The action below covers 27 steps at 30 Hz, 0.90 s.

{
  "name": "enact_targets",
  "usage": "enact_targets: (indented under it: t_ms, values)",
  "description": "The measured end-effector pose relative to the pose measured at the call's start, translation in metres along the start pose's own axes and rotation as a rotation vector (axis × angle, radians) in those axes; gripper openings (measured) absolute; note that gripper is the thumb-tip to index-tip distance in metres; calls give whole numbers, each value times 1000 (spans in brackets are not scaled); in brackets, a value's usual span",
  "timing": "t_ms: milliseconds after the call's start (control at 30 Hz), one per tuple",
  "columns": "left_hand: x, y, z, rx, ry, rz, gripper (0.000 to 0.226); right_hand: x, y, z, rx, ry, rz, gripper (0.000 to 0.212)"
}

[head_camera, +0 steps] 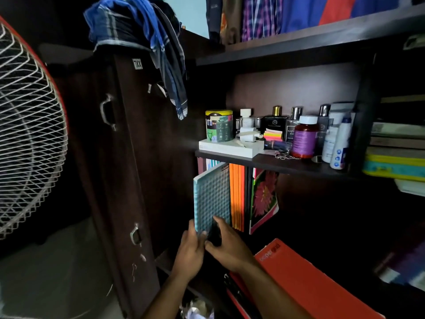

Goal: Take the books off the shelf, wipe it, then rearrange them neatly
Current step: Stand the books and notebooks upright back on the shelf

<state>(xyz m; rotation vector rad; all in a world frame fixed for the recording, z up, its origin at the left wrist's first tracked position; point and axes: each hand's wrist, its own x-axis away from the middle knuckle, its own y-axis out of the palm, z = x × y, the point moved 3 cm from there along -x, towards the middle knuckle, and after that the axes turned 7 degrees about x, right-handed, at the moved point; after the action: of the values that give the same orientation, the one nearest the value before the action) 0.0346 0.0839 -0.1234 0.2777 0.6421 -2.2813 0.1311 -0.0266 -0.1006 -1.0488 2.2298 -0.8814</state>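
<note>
A teal patterned book [211, 199] stands upright, tilted out of the lower shelf compartment, in front of other upright books. My left hand [190, 247] grips its lower left edge. My right hand [226, 245] holds its bottom right corner, fingers on the cover. Beside it stand several orange-spined books [238, 199] and a book with a pink flower cover [264, 199]. An orange folder [305, 282] lies lower right under my right forearm. The shelf board [287, 165] runs above the books.
On the upper board stand a printed tin [219, 128], a white box [230, 148], perfume bottles [276, 123] and a red jar [304, 137]. A stack of books [395, 155] lies at the right. A cupboard door [128, 157] and a fan grille [25, 125] stand at the left.
</note>
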Motion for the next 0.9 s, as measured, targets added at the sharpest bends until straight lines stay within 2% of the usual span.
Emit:
enact_targets:
  t_ms: [67, 167, 300, 400, 533, 600, 667, 700, 767, 833, 900]
  values:
    - [2, 4, 4, -171, 21, -9, 26, -1, 1, 0, -13, -4, 4, 81]
    - [3, 8, 7, -322, -21, -26, 51, -3, 2, 2, -79, 28, -14, 83]
    - [1, 6, 0, -266, 33, -50, 64, -14, -2, 0, -250, 87, -38, 97]
    - [-5, 9, -13, -198, 66, -107, 82, -26, -12, -11, -246, 77, -18, 90]
    - [-7, 13, -13, -248, 93, -169, 84, -45, -21, -20, -178, 105, 54, 82]
    - [-6, 10, -10, -243, 132, -143, 81, -45, -19, -26, -100, 129, 197, 76]
    - [-5, 9, -9, -220, 149, -130, 68, -38, -13, -32, -50, 124, 354, 49]
    - [-5, 10, -7, -207, 158, -133, 61, -34, -10, -34, -17, 116, 370, 38]
    - [-6, 15, -9, -221, 153, -150, 52, -32, -3, -37, 93, 71, 304, 27]
    - [-7, 16, -10, -414, 70, -189, 62, -32, -4, -36, 154, 61, 235, 29]
    - [-10, 17, -10, -522, 70, -197, 69, -37, -11, -34, 139, 86, 214, 32]
